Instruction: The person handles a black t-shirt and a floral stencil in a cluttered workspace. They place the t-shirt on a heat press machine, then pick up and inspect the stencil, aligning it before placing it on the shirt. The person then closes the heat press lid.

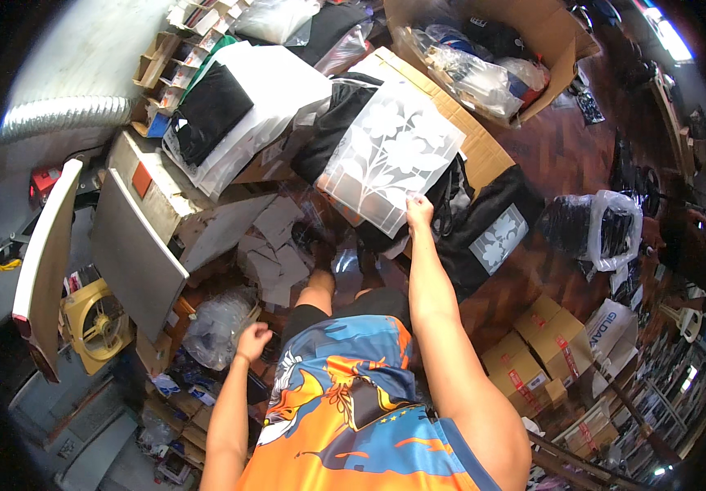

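A translucent film sheet [351, 166] with a white flower print is pinched at its near right corner by my right hand [420, 214]. The sheet lies over black fabric bags [312, 155] and part of a cardboard box. Just right of my right hand is a black bag [459, 250] whose strap shows beside the sheet; a pale grey flower print [499, 238] sits on its side. My left hand [253, 340] hangs low at my left, fingers loosely bent and nothing seen in them. Its nearest neighbour is a clear plastic bag [210, 331].
White sheets [283, 82] with a folded black cloth [212, 113] on top lie at the far left. Behind the film stands an open carton [562, 78] of bagged goods. Flat boards [136, 250] and a yellow fan [96, 326] are at left, taped cartons [551, 334] at right.
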{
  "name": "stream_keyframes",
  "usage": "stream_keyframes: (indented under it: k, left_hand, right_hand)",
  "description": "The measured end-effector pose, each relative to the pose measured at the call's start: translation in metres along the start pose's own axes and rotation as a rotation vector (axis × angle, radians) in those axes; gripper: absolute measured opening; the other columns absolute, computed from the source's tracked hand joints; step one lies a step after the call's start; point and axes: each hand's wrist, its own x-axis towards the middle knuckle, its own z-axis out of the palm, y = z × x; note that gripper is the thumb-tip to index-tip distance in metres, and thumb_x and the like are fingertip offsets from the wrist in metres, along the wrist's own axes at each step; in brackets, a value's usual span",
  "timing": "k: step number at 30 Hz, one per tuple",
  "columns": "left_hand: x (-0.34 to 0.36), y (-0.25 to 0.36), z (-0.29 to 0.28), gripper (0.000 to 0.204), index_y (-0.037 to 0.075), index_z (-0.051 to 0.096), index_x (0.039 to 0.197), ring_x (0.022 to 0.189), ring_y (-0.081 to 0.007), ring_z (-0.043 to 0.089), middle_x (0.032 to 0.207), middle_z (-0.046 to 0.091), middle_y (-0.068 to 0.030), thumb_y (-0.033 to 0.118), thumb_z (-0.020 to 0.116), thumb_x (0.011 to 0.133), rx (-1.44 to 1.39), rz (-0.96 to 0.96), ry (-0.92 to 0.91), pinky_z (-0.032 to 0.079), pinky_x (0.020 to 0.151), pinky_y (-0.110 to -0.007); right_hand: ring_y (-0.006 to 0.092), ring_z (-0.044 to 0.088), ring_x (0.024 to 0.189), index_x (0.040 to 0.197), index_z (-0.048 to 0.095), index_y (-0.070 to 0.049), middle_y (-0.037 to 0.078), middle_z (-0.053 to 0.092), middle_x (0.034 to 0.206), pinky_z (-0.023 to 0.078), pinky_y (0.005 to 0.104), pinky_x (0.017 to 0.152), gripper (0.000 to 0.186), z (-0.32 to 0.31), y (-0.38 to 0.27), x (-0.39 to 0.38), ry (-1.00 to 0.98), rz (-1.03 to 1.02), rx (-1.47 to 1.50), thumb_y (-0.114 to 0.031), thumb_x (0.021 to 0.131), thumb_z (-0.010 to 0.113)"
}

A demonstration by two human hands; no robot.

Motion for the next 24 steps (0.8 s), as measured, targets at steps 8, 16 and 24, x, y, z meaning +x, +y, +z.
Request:
stream_keyframes:
  k: [8, 16, 24]
  left_hand:
    - [-0.073, -0.04, 0.013, 0.026, 0.0, 0.064, 0.109, 0.07, -0.0117, 0.063, 0.088, 0.07, -0.0069, 0.018, 0.068, 0.09, -0.476, -0.434, 0.095, 0.051, 0.064, -0.026]
    - [-0.027, 0.194, -0.005, 0.016, 0.002, 0.062, 0.099, 0.092, -0.0217, 0.061, 0.099, 0.064, -0.0099, 0.012, 0.068, 0.088, -0.233, 0.479, 0.587, 0.049, 0.084, -0.033]
    - [-0.227, 0.448, -0.131, 0.023, 0.013, 0.059, 0.103, 0.11, -0.0251, 0.047, 0.103, 0.057, -0.0039, 0.033, 0.059, 0.091, -0.338, 1.791, 1.548, 0.04, 0.09, -0.039]
  right_hand:
    - [0.0207, 0.068, 0.087, 0.115, 0.064, 0.001, 0.011, 0.072, 0.101, 0.053, 0.0339, 0.079, 0.042, -0.025, 0.018, 0.007, 0.058, 0.128, -0.183, -0.018, 0.08, 0.074]
    - [0.0255, 0.068, 0.088, 0.111, 0.064, -0.003, 0.011, 0.07, 0.094, 0.053, 0.0367, 0.083, 0.037, -0.045, 0.005, -0.071, 0.239, -0.198, -0.496, -0.02, 0.079, 0.075]
    - [0.0226, 0.071, 0.083, 0.108, 0.068, -0.003, 0.014, 0.073, 0.094, 0.056, 0.0343, 0.077, 0.033, -0.097, 0.043, -0.135, 0.07, -0.23, -0.659, -0.021, 0.081, 0.071]
